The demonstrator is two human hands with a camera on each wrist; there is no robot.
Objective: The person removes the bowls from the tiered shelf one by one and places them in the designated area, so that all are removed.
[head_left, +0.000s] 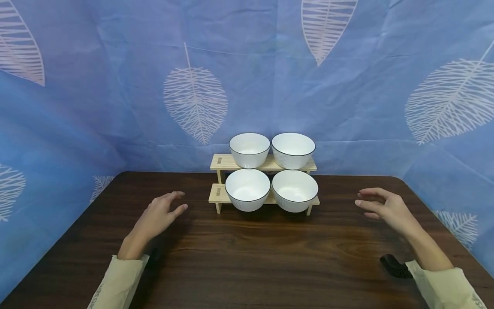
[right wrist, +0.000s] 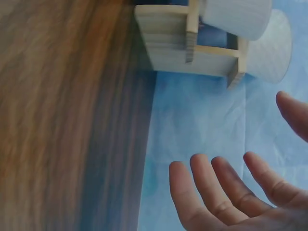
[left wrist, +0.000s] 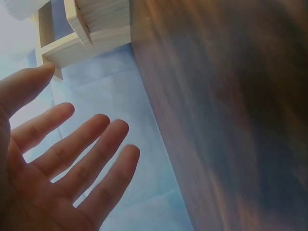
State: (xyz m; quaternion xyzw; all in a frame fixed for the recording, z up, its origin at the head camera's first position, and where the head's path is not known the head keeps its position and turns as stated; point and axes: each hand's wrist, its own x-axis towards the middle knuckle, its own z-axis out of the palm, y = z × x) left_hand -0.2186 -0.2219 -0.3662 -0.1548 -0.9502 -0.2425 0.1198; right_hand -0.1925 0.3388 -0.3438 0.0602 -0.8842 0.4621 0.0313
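Observation:
Two white bowls with dark rims, a left one (head_left: 250, 150) and a right one (head_left: 293, 150), sit on the upper tier of a pale wooden two-step rack (head_left: 218, 194). On its lower tier are two more, a front left bowl (head_left: 248, 190) and a front right bowl (head_left: 295, 191). Left of the rack my left hand (head_left: 157, 216) hovers above the table, fingers spread and holding nothing. My right hand (head_left: 390, 210) is to the right of the rack, fingers apart and loosely bent, also holding nothing. Both wrist views show the rack's side beyond the fingers.
The dark wooden table (head_left: 247, 257) has rounded far corners. Behind and beside it hangs a blue cloth (head_left: 247, 94) with white leaf prints, close to the back of the rack. A black strap-like piece (head_left: 395, 266) shows at the right wrist.

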